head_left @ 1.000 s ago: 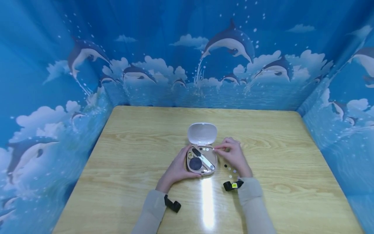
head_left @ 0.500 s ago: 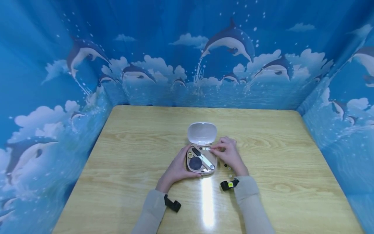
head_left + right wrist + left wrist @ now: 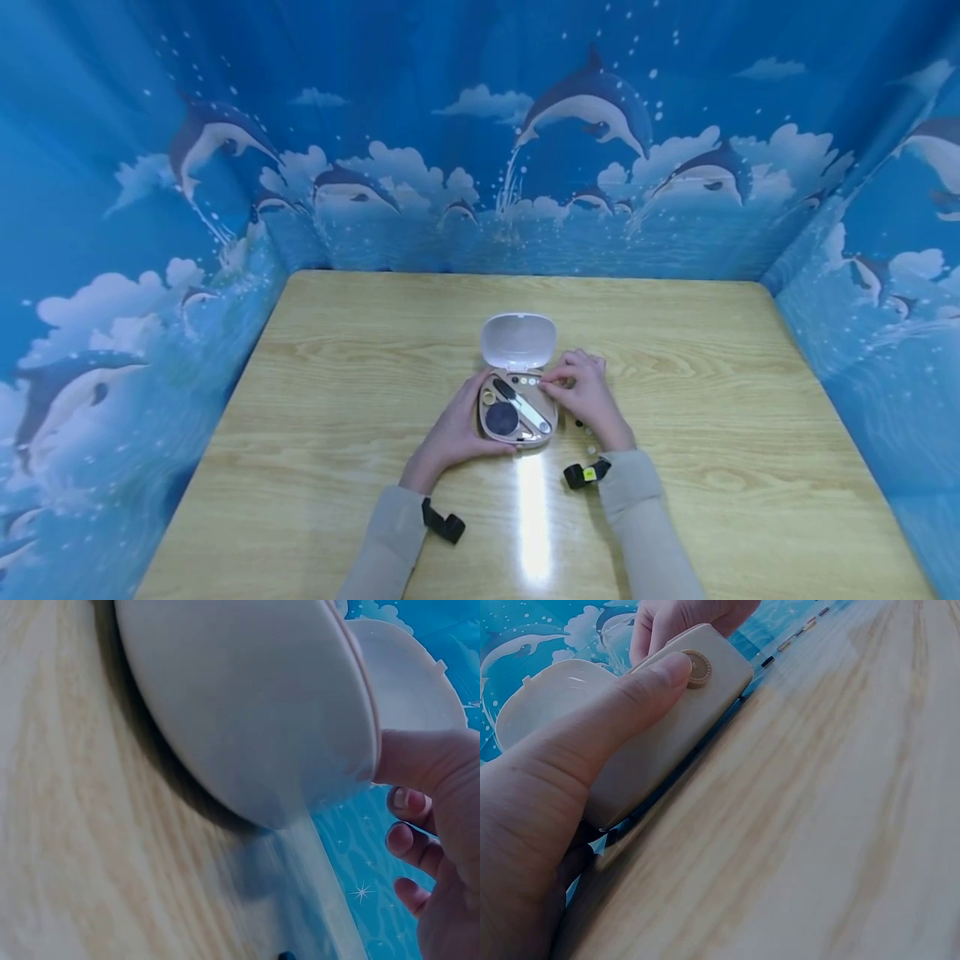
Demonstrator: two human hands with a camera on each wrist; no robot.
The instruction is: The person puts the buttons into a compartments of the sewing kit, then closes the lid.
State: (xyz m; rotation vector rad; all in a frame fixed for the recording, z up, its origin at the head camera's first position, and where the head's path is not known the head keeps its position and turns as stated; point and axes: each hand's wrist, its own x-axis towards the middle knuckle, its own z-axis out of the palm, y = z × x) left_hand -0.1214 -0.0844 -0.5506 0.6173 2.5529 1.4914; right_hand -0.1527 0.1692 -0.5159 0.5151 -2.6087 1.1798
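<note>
A small pale sewing box (image 3: 544, 402) lies with its lid (image 3: 519, 340) raised at the back. My left hand (image 3: 459, 429) grips its left side, the thumb on the front by a round tan catch (image 3: 700, 670). My right hand (image 3: 588, 396) pinches a small white button at the back right compartment; the right wrist view hides the fingertips behind the box wall. In that compartment sit a dark button (image 3: 515, 380) and white buttons (image 3: 532, 382). Thread snips (image 3: 522, 408), a dark round disc (image 3: 502, 419) and a gold ring (image 3: 489, 398) also lie inside.
Several loose buttons lie on the wooden table (image 3: 337, 400) beneath and beside my right wrist, among them a dark button (image 3: 579, 423) and a white button (image 3: 592, 450). A blue dolphin curtain (image 3: 480, 150) surrounds the table's back and sides.
My right hand has moved slightly left, bringing the pinched button over the compartment beside the other buttons, and now stays there. The left hand and the box have kept their place.
</note>
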